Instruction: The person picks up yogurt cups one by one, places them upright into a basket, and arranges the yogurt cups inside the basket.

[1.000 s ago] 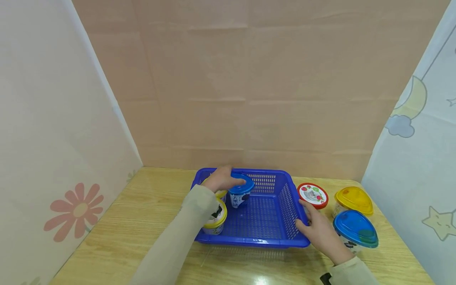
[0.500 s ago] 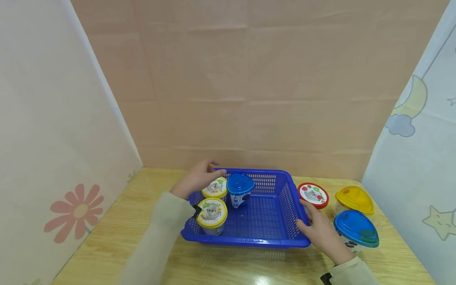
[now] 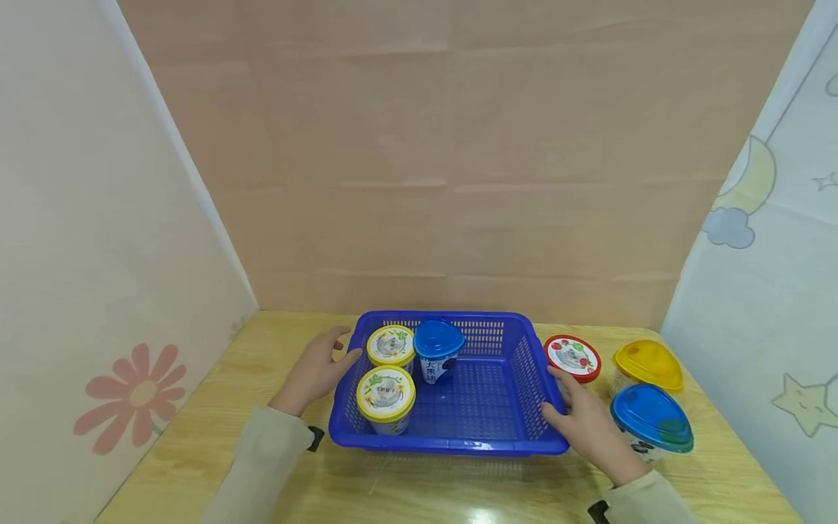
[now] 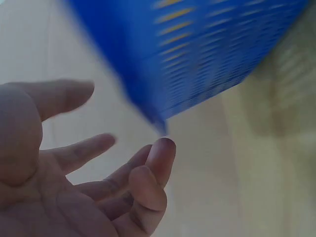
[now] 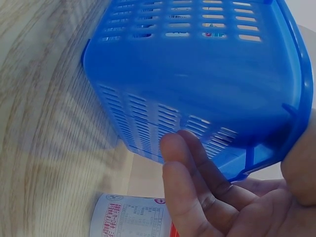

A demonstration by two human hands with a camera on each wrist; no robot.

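A blue plastic basket [image 3: 481, 445] stands on the table. In its left part are two tubs with yellow-rimmed lids, the rear tub [image 3: 390, 346] and the front tub [image 3: 386, 394], plus a blue-lidded tub [image 3: 439, 349] beside the rear one. My left hand [image 3: 317, 371] is just left of the basket, holding nothing. The left wrist view shows its thumb apart from the basket [image 4: 197, 64] and its fingers loosely bent. My right hand [image 3: 585, 426] grips the basket's right rim; in the right wrist view its fingers [image 5: 180, 182] lie against the outer wall and its thumb reaches the rim.
Right of the basket stand a red-lidded tub [image 3: 572, 356], a yellow-lidded tub [image 3: 648, 364] and another blue-lidded tub [image 3: 651, 418], close to my right hand. Behind the wooden table [image 3: 196, 437] rises a brown backdrop [image 3: 419, 182]; pale patterned panels flank both sides.
My left hand let go of the blue-lidded tub inside the basket, moved left over the rim and is now outside the basket's left side. The right hand stays on the right rim.
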